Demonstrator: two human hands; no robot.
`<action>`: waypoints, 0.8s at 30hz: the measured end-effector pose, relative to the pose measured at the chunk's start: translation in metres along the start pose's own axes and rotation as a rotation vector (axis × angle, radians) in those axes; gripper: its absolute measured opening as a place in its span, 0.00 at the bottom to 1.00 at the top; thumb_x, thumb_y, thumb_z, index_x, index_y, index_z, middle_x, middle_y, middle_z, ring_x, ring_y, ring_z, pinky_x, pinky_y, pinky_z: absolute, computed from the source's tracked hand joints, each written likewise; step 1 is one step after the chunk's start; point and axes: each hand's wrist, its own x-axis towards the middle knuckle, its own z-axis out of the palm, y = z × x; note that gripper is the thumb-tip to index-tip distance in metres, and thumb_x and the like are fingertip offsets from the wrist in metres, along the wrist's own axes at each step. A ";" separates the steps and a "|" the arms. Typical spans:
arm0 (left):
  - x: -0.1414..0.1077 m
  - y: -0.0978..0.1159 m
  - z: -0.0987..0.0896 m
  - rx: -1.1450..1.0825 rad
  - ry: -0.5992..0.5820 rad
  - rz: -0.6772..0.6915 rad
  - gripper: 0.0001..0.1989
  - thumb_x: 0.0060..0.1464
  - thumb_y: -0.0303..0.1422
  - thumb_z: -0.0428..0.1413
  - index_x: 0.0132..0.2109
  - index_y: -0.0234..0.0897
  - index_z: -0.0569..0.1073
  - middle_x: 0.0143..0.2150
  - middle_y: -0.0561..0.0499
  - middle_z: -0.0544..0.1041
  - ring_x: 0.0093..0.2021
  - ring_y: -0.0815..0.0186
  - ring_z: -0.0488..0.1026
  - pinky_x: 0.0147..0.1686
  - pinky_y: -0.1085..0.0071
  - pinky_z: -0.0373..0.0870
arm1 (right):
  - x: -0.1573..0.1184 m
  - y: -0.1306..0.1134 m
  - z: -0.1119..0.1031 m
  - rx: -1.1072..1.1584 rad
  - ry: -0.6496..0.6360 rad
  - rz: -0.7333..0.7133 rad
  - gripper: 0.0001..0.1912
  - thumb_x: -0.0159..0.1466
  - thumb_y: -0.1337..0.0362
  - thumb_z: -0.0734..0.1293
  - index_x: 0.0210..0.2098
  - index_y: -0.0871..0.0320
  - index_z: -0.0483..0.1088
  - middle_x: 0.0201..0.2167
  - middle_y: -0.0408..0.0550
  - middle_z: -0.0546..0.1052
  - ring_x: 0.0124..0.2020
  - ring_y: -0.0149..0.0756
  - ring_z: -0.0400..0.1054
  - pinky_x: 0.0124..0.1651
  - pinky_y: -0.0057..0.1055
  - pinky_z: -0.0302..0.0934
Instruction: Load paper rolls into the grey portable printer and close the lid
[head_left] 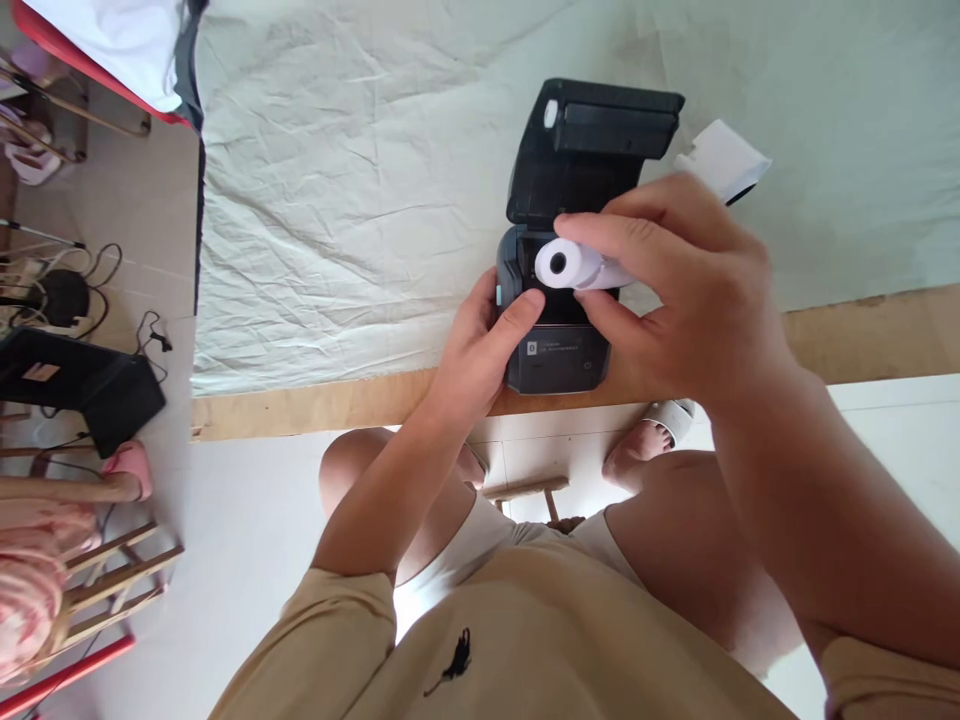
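Observation:
A small black label printer rests at the table's front edge, its lid swung up and back. My left hand grips the printer's left side, with the thumb over the rim of the paper bay. Between the thumb and fingers of my right hand is a white paper roll, tilted so its dark core hole faces left. The roll is over or partly inside the bay; how deep it sits I cannot tell. My right hand hides the roll's right end.
A crumpled white paper piece lies behind my right hand on the pale green tablecloth. White and red cloth items sit at the table's far left corner. Left on the floor are a black box-like object, cables and a wooden stool.

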 end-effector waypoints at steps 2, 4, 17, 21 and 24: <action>0.000 0.000 -0.001 0.012 -0.008 -0.004 0.26 0.63 0.57 0.73 0.54 0.42 0.81 0.49 0.48 0.91 0.57 0.50 0.91 0.50 0.61 0.88 | -0.001 0.006 0.001 -0.035 -0.038 0.008 0.22 0.72 0.73 0.69 0.60 0.44 0.79 0.51 0.47 0.88 0.48 0.47 0.86 0.46 0.46 0.79; 0.001 0.000 -0.002 0.023 -0.011 0.010 0.25 0.64 0.56 0.72 0.54 0.42 0.82 0.49 0.48 0.91 0.56 0.51 0.90 0.50 0.61 0.87 | -0.002 0.013 0.001 -0.039 -0.085 -0.001 0.16 0.71 0.72 0.70 0.53 0.46 0.78 0.48 0.45 0.89 0.46 0.47 0.86 0.43 0.45 0.78; 0.000 0.003 -0.003 0.056 -0.002 -0.013 0.31 0.61 0.61 0.72 0.56 0.43 0.79 0.55 0.46 0.89 0.62 0.48 0.87 0.60 0.55 0.87 | -0.015 -0.001 0.007 0.108 -0.001 -0.153 0.05 0.76 0.62 0.74 0.42 0.48 0.76 0.39 0.37 0.89 0.48 0.41 0.87 0.50 0.42 0.71; 0.001 0.001 -0.007 0.103 -0.024 0.005 0.35 0.53 0.49 0.80 0.61 0.46 0.76 0.61 0.48 0.87 0.66 0.50 0.85 0.65 0.57 0.85 | -0.020 0.004 0.008 0.223 0.045 -0.111 0.07 0.79 0.55 0.68 0.43 0.47 0.76 0.36 0.41 0.87 0.48 0.46 0.86 0.50 0.47 0.74; 0.001 0.001 -0.008 0.105 -0.010 0.001 0.37 0.49 0.46 0.82 0.61 0.46 0.76 0.60 0.46 0.86 0.66 0.47 0.85 0.63 0.56 0.85 | -0.021 0.016 0.010 0.224 0.218 0.074 0.06 0.76 0.53 0.68 0.45 0.45 0.75 0.38 0.45 0.82 0.43 0.47 0.82 0.46 0.49 0.74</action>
